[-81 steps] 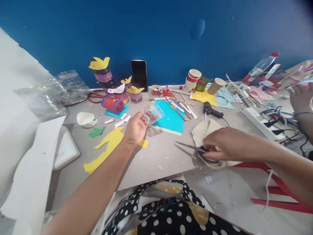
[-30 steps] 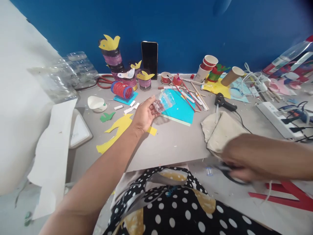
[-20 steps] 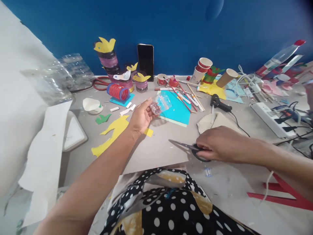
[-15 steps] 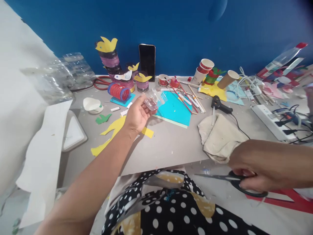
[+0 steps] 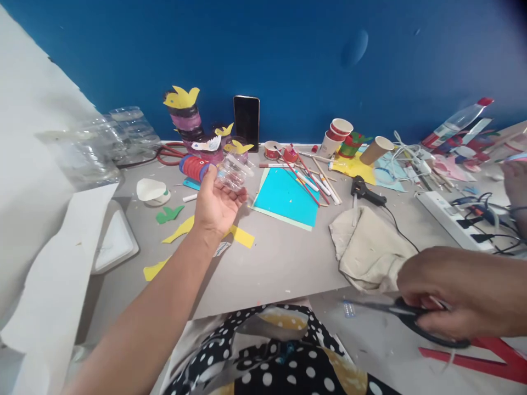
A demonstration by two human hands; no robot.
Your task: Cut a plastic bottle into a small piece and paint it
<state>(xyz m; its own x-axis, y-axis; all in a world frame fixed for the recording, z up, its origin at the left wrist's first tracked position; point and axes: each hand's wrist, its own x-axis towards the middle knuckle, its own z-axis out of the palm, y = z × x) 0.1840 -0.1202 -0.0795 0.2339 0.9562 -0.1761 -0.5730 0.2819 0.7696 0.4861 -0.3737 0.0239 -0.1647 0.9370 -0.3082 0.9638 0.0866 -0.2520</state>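
Note:
My left hand (image 5: 218,206) is raised palm up over the desk, its fingers curled round a clear plastic piece (image 5: 235,174) that looks cut from a bottle. Just behind the thumb lies a red and blue ringed cylinder (image 5: 194,165). At the lower right, beyond the desk's front edge, my right hand (image 5: 440,296) grips scissors (image 5: 401,308) by their black handles. The blades point left and are blurred. Yellow paper pieces (image 5: 244,237) lie under my left wrist, and blue paper sheets (image 5: 288,200) are to the right of that hand.
A glue gun (image 5: 366,192) rests by a beige cloth (image 5: 366,249). Painted bird-topped cylinders (image 5: 185,120) and a phone (image 5: 247,123) stand at the wall. A power strip (image 5: 453,219) is at right, near what looks like another person's hand (image 5: 516,181). Clear bottles (image 5: 96,151) stand left.
My left hand has moved left and a little lower with the plastic piece, now in front of the ringed cylinder. The right hand with the scissors has shifted slightly right and down. The view has tilted up.

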